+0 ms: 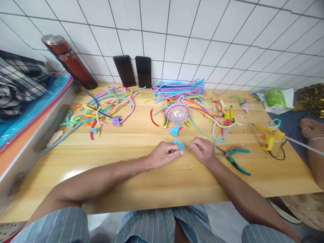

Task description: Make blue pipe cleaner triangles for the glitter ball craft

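On the far left of my table (152,194) a red flask (72,62) is placed by the tiled wall (177,33), I suppose so that no elbow can knock it. Nearer than it, and a little to the right, the loose fuzzy wires (106,117) lie in a tangle, probably put aside as a stock of colours. Next come two dark phones (124,71), which lean against the wall, as it seems, to be upright.

In the near middle is my left hand (163,154). Its thumb and fingers are closed on a blue piece (178,144), and the pointed part comes out toward the right, perhaps to leave this side free for the other hand. Just beyond it lies a similar blue triangle (174,130), and behind that a clear dome (178,114) with pink rim. The neat bundle of wires (178,90) is at the far edge, maybe for easy picking.

My right hand (203,151) is curled close beside the blue piece, apart from it; whether it pinches something thin, I cannot tell. To its right the green pliers (229,155) lie spread, within easy reach, and farthest right rests the yellow glue gun (270,135).
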`<state>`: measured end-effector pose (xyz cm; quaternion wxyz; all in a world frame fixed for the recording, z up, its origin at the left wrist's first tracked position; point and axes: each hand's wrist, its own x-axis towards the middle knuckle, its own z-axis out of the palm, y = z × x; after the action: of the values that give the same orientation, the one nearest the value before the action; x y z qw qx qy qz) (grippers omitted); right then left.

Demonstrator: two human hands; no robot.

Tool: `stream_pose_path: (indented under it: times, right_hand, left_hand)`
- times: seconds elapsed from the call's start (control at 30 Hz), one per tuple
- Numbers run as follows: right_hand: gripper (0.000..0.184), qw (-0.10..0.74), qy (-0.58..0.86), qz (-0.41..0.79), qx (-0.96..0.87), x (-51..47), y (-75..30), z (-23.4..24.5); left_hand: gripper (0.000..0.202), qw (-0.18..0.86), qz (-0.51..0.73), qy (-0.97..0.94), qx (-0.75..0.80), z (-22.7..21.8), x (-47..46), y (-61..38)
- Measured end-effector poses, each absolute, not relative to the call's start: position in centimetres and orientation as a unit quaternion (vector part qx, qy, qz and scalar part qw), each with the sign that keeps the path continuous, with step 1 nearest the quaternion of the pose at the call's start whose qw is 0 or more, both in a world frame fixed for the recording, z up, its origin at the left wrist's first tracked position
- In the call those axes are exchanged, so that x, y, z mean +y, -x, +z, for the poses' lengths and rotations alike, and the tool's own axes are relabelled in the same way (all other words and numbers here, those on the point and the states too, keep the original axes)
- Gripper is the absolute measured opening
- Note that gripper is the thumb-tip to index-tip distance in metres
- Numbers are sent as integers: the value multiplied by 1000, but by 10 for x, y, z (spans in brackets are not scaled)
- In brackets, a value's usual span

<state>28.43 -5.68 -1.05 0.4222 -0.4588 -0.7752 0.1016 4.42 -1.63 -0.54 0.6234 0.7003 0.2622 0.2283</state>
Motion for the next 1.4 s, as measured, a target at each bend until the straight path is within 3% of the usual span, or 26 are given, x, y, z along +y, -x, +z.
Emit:
stream_pose_path:
  times: [0.2, 0.4, 0.63, 1.17, 1.4]
  right_hand:
    - [30, 397, 549, 147, -721, -56, -286, -14]
    - [29, 403, 549, 168, -713, -53, -284, -16]
    - [28, 406, 543, 183, -712, -53, -279, -15]
    - [30, 425, 494, 190, -734, -50, -268, -16]
    - [26, 422, 455, 208, -756, -48, -258, -27]
  left_hand:
    - [64, 603, 176, -732, 265, -10, -15, -45]
    - [59, 596, 175, -742, 252, -12, -15, -44]
    - [46, 513, 177, -812, 217, -25, -18, -43]
    - [53, 259, 174, -935, 167, -35, -28, -40]
    - [49, 271, 189, -928, 171, -30, -30, -33]
